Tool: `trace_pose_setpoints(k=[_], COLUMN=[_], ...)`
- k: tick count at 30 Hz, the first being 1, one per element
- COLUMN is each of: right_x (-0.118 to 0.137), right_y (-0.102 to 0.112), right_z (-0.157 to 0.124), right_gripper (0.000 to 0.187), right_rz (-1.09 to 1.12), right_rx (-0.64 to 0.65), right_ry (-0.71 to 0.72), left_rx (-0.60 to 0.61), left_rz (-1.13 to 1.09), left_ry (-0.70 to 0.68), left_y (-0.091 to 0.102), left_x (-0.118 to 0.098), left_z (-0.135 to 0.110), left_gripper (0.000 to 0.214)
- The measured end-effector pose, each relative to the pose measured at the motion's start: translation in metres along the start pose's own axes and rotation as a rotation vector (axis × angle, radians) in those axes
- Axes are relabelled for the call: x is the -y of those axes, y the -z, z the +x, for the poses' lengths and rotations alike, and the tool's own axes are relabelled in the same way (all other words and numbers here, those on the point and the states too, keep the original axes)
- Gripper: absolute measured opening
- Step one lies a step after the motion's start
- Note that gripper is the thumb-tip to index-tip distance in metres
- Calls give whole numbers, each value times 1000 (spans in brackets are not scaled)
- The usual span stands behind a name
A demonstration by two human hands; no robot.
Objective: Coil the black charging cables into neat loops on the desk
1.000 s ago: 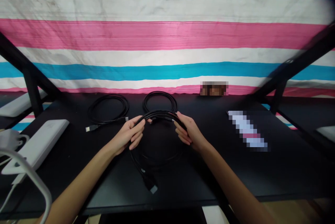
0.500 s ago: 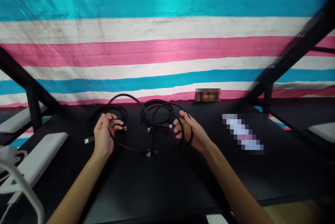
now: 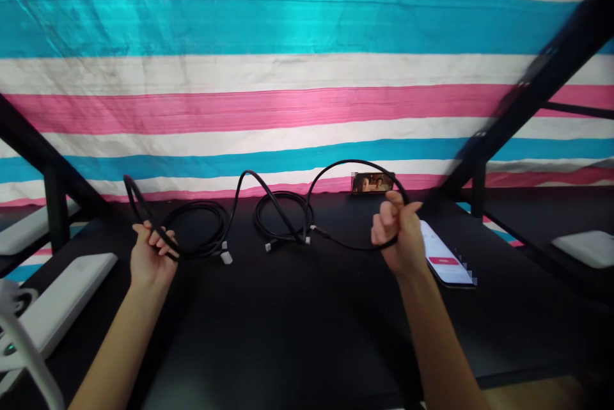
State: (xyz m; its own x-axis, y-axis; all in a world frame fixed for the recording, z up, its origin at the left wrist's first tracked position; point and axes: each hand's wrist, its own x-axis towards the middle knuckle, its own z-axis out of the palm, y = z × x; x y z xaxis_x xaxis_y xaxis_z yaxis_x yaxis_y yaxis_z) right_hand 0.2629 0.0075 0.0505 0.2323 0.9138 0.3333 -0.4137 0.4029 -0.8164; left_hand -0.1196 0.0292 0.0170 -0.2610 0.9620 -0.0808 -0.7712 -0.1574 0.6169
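My left hand (image 3: 153,256) is closed around a black cable (image 3: 249,173), and a loop of it rises above the fingers. That cable arches across the middle of the dark table towards the right. My right hand (image 3: 400,231) grips a wide loop of black cable (image 3: 355,162), its fingers curled round it. Two coils of black cable lie between my hands, a left coil (image 3: 204,251) and a middle coil (image 3: 283,235). Several light-coloured plugs show near them, one a pale USB plug (image 3: 226,258). Which plug belongs to which cable I cannot tell.
A lit phone (image 3: 446,263) lies just right of my right hand. Another phone (image 3: 371,183) leans at the back, showing a picture. A white power strip or box (image 3: 71,301) lies at the left, near a white curved tube (image 3: 33,359). Black frame bars (image 3: 522,90) flank the table.
My hands have moved apart, left hand to the left and right hand to the right. The cable is drawn out into wider arches. My right hand has closed on its loop.
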Motion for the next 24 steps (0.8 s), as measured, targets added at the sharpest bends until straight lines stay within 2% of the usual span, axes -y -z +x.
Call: trace_pose_setpoints(k=[5, 8, 12, 16, 20, 24], right_x=[15, 18, 22, 24, 22, 20], right_y=[9, 13, 13, 6, -4, -4], right_z=[1, 1, -2, -5, -8, -10], right_gripper=[37, 34, 22, 19, 21, 24], right_rz=[-3, 8, -23, 19, 17, 34], right_rx=[-83, -68, 30, 125, 205, 310], right_ry=[104, 150, 214, 253, 216, 147], left_rx=[1, 11, 73, 164, 218, 239], left_rz=[-111, -121, -80, -25, 123, 323], left_ry=[5, -11, -59, 26, 107, 93], left_y=[-3, -5, -11, -16, -20, -25], left_x=[2, 8, 17, 25, 36, 47], left_z=[-4, -5, -9, -14, -21, -27], left_gripper=[44, 44, 41, 41, 29, 22])
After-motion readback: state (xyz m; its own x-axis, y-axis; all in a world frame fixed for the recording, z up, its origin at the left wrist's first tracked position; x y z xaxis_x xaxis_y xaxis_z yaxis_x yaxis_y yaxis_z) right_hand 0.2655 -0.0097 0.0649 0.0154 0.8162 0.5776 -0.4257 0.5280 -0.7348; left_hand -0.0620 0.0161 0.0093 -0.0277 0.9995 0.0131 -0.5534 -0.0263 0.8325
